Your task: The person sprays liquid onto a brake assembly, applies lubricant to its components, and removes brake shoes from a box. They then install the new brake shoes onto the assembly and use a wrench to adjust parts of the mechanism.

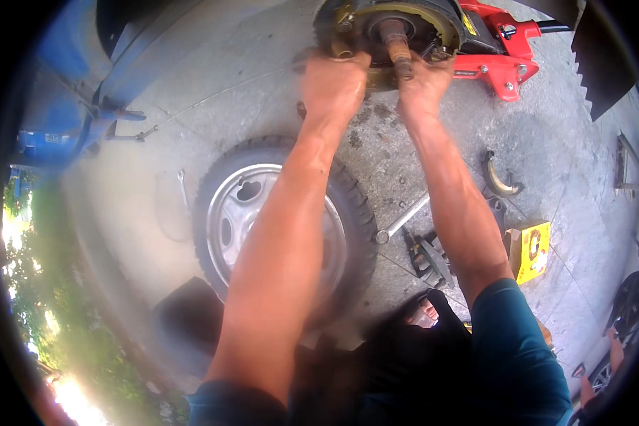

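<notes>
At the top of the head view is a drum brake assembly (444, 23), with a rusty spindle (394, 39) sticking out of its centre. My left hand (336, 84) is closed at the lower left of the assembly. On the lower right, beside the spindle, my right hand (426, 84) is closed as well. Between them shows a yellowish curved brake shoe (381, 78), which both hands appear to grip by its ends. My fingertips are partly hidden behind the metal.
A red floor jack (500, 64) stands right of the brake. Below my arms lies a wheel (209, 192). Around it are a large wrench (408, 215), a smaller wrench (183, 186), a loose brake shoe (500, 179), dark metal parts (429, 259) and a yellow box (534, 252). A blue vehicle (64, 92) is at left.
</notes>
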The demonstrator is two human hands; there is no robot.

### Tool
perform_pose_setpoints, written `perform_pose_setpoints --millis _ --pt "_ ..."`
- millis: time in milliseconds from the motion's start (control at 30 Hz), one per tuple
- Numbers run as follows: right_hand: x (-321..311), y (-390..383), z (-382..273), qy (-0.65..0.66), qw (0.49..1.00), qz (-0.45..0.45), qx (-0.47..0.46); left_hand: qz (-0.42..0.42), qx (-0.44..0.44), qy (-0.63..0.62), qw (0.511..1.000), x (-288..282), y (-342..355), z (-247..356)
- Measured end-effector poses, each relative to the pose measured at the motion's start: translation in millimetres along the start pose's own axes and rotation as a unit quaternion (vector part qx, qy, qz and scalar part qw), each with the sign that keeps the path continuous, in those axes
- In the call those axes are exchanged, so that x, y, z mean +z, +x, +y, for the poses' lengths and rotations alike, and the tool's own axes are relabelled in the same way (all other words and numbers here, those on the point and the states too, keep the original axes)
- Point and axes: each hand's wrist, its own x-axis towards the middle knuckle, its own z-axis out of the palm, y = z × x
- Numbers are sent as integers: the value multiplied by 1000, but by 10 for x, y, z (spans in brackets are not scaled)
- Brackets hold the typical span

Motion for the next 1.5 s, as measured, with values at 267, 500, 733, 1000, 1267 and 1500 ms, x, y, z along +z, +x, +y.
perform_pose_setpoints --millis 267,500,733,1000,1267,1500 --pt "21 -66 -113 -97 994 51 15 -55 -79 -44 994 -81 8 56" --pt "-23 -19 10 -187 979 77 -6 -98 3 -3 995 -129 97 -87" --pt "7 -41 -56 61 995 80 21 -15 -18 -56 998 -4 93 -27" --pt "254 -113 -150 35 994 91 -55 -30 71 -121 990 11 158 -127" --pt "188 -83 10 -15 988 93 -121 -80 38 -167 982 -54 231 -58" --pt "-542 -111 -430 -273 937 -192 104 -166 157 -48 972 -157 399 -287"
